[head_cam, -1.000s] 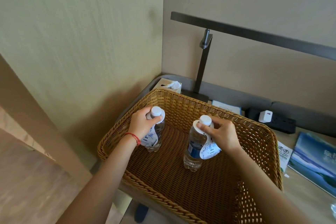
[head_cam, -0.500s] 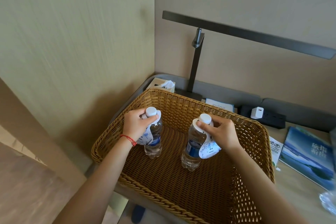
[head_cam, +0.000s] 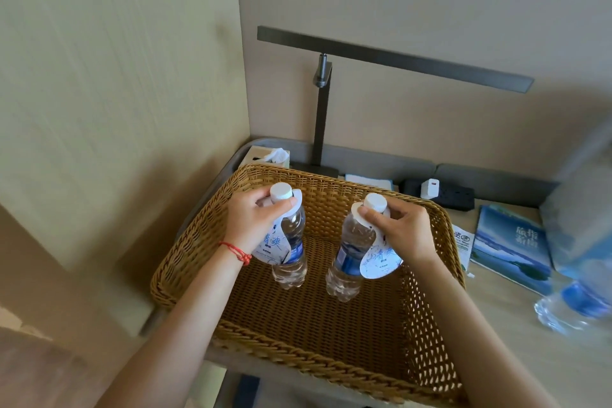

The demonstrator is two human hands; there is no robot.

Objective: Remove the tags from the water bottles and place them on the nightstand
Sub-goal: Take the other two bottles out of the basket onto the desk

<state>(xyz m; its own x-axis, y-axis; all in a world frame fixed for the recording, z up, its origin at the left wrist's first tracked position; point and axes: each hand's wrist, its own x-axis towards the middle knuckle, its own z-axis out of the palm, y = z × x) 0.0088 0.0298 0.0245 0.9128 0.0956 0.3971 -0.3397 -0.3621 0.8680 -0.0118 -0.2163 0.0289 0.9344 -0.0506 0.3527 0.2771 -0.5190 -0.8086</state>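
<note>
Both bottles now stand a touch closer together than half a second ago, and a blurred plastic bottle (head_cam: 576, 288) has come into view at the far right. On the left, the left hand (head_cam: 255, 222), a red string bracelet (head_cam: 235, 252) at its wrist, curls its fingers round the neck of the left bottle (head_cam: 291, 242), pinching the left tag (head_cam: 270, 242) that hangs from under the cap. Just beside it, the right bottle (head_cam: 351, 252) stands tilted on the floor of the wicker basket (head_cam: 318, 341), and the right hand (head_cam: 400, 228) pinches its neck and the right tag (head_cam: 381, 262) there. The basket's high woven walls ring both bottles and fill most of the nightstand (head_cam: 516, 341). Behind it sit a tissue box (head_cam: 270, 156), the lamp (head_cam: 323, 116), a small card (head_cam: 369, 179) and a power strip (head_cam: 440, 192) with a white charger (head_cam: 430, 188). Right of the basket lie a leaflet (head_cam: 463, 242) and a blue booklet (head_cam: 510, 252).
</note>
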